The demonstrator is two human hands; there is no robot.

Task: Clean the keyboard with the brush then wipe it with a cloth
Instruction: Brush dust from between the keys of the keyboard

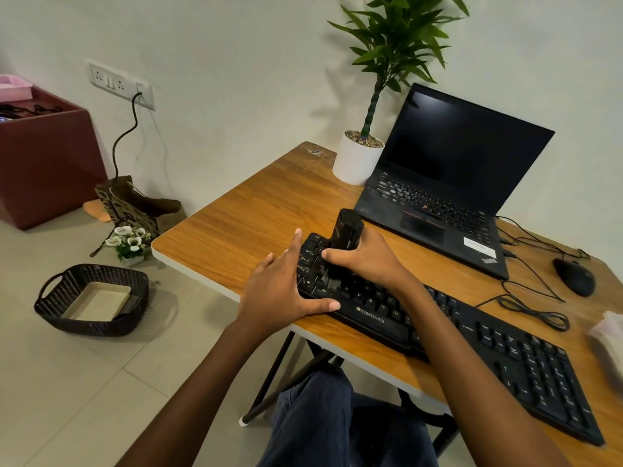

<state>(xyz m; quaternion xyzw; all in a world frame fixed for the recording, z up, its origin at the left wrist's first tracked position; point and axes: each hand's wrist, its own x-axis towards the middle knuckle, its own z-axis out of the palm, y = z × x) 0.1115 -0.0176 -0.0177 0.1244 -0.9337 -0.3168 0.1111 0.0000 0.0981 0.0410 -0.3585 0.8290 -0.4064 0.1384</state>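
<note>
A long black keyboard (472, 345) lies slantwise along the near edge of the wooden table (256, 214). My right hand (367, 257) grips a black brush (345, 234) upright, its bristle end down on the keys at the keyboard's left end. My left hand (286, 291) rests flat at that left end, fingers straight, thumb laid along the keyboard's front edge. A pale cloth (606, 345) lies at the table's right edge, partly cut off by the frame.
An open black laptop (448, 183) stands behind the keyboard, with a white potted plant (357, 156) to its left. A black mouse (574, 276) and loose cables (532, 305) lie to the right. On the floor sit a dark basket (91, 298), a paper bag (135, 207) and a maroon box (47, 156).
</note>
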